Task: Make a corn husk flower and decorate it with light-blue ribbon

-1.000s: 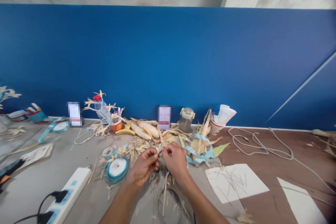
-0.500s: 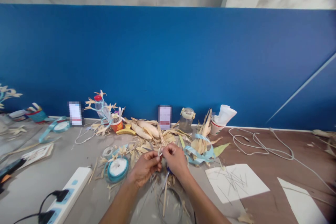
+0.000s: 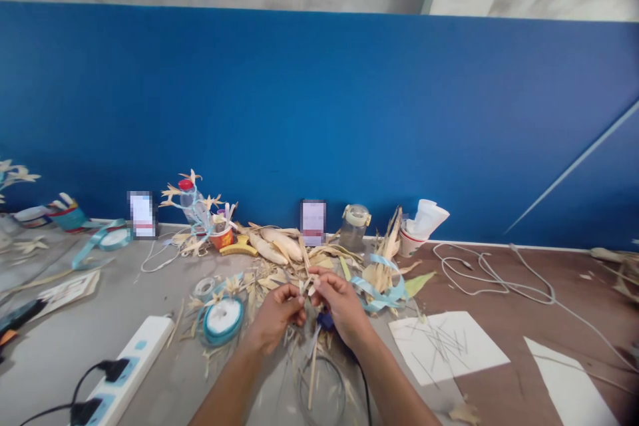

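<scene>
Pale straw-coloured husks [image 3: 282, 242], a white-centred teal spool [image 3: 223, 317], light-blue ribbon [image 3: 398, 293], and a plain deep-blue partition [image 3: 319, 113].

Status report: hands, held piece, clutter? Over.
Left hand pinching small pale husk-like piece. Right hand close beside, grip unclear. Loose beige dried-husk scraps around; dark-blue object below.

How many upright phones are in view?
2: the left phone, left of the red-capped bottle, and the middle phone, behind the dried husks; clutter could hide others.
</scene>
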